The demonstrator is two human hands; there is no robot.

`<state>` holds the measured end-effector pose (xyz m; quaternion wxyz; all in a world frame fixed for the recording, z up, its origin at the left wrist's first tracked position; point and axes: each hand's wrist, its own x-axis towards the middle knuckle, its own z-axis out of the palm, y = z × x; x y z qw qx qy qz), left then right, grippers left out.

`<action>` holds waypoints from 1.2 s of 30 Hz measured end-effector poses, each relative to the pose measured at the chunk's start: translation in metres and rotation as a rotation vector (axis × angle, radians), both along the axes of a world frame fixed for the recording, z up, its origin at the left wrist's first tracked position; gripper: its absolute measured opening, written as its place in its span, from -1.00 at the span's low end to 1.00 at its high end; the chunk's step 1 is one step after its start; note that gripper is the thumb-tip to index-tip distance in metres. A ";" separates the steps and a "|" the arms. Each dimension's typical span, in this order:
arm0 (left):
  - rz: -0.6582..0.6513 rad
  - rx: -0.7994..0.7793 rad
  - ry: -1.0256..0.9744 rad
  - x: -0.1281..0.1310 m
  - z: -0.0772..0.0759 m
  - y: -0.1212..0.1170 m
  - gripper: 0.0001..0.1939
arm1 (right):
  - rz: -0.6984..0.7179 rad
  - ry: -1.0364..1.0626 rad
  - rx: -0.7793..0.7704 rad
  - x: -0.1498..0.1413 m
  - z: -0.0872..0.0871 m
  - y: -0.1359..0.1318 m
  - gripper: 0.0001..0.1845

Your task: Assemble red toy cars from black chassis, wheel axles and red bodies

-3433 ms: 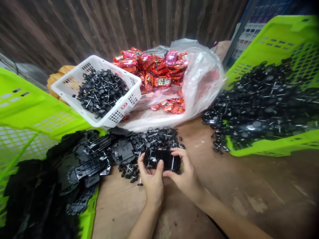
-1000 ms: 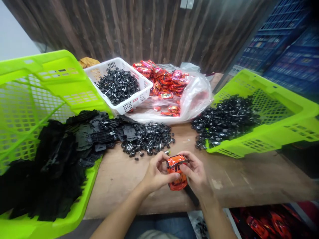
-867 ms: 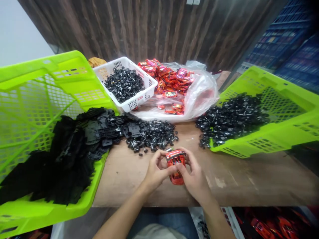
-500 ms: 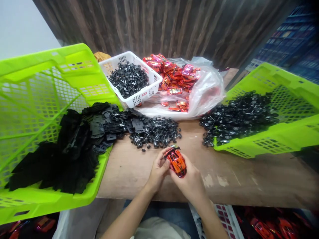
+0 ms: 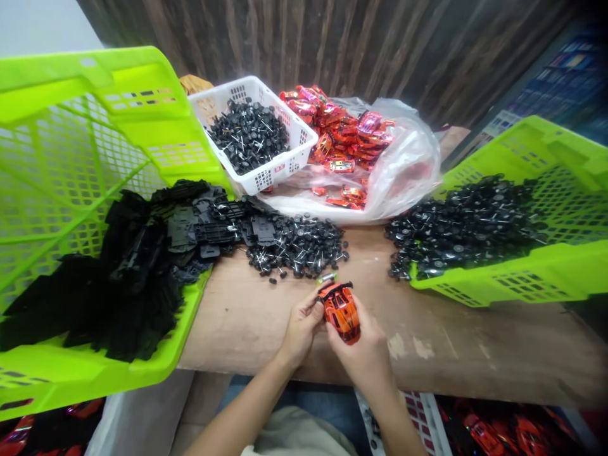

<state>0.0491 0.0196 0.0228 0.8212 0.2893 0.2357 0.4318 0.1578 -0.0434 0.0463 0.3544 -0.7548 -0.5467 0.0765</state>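
Observation:
An orange toy car with black trim is held between both hands above the near part of the table. My left hand closes on its left rear side, near the black spoiler. Along the car's right side and front, my right hand grips with thumb and fingers. Just beyond the spoiler shows a small shiny greenish piece; what it belongs to I cannot make out. Past the hands lies a pile of black wheels on metal axles, beside a heap of flat black chassis plates.
A tipped green crate spills the plates at left; another green crate holds wheel sets at right. Behind stand a white basket of wheels and a clear plastic bag of red-orange car bodies. More red cars sit below the table edge.
The view has shifted slightly. The toy car has turned a little in the hands, showing its rear spoiler more squarely, and the greenish piece now shows farther from the spoiler.

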 end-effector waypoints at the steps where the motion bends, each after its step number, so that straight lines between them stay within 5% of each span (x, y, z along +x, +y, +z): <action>1: 0.010 0.004 0.000 0.001 0.001 0.000 -0.45 | 0.006 -0.029 0.004 -0.001 0.000 0.001 -0.31; 9: 0.076 0.200 0.111 -0.004 0.006 0.000 -0.42 | 0.121 -0.026 0.058 0.002 -0.015 0.003 -0.32; 15: -0.003 0.245 0.202 -0.020 0.011 0.006 -0.48 | 0.364 0.352 -0.146 0.016 0.006 0.010 -0.33; 19: 0.034 0.205 0.148 -0.027 0.007 0.007 -0.54 | 0.351 0.309 -0.171 0.008 0.015 0.017 -0.34; 27: -0.063 0.117 0.036 -0.031 0.000 0.005 -0.55 | 0.256 0.240 -0.053 -0.001 0.004 0.011 -0.43; 36: -0.029 0.096 0.041 -0.027 0.001 0.003 -0.60 | 0.225 0.108 0.029 -0.001 -0.001 0.007 -0.41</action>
